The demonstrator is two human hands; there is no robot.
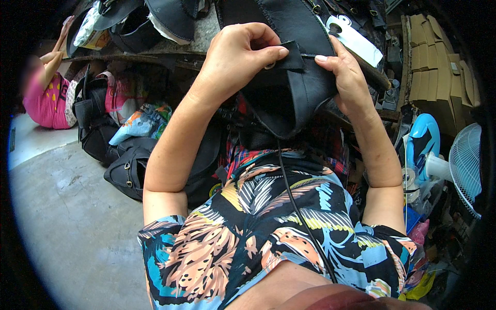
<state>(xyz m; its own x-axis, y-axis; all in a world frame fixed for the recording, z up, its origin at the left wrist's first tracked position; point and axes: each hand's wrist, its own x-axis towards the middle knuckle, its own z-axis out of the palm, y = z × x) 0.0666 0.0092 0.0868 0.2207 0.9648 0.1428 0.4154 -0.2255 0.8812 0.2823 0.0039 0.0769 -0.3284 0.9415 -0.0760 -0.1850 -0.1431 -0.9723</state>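
A black leather bag (310,101) with stitched seams hangs off the near edge of the workbench, its dark opening towards me. My left hand (240,54) is closed, thumb and finger pinching a short black leather tab (291,57) at the bag's upper part. A small metal ring seems to show under the left thumb. My right hand (347,75) grips the bag's right edge, thumb on the front and the other fingers mostly hidden behind it.
More black leather pieces (173,18) lie on the workbench (206,39). Black bags (129,168) are heaped on the floor at left, near another person in pink (51,101). At right stand folded cardboard boxes (434,72) and a fan (465,168). A black cable (294,201) runs down my front.
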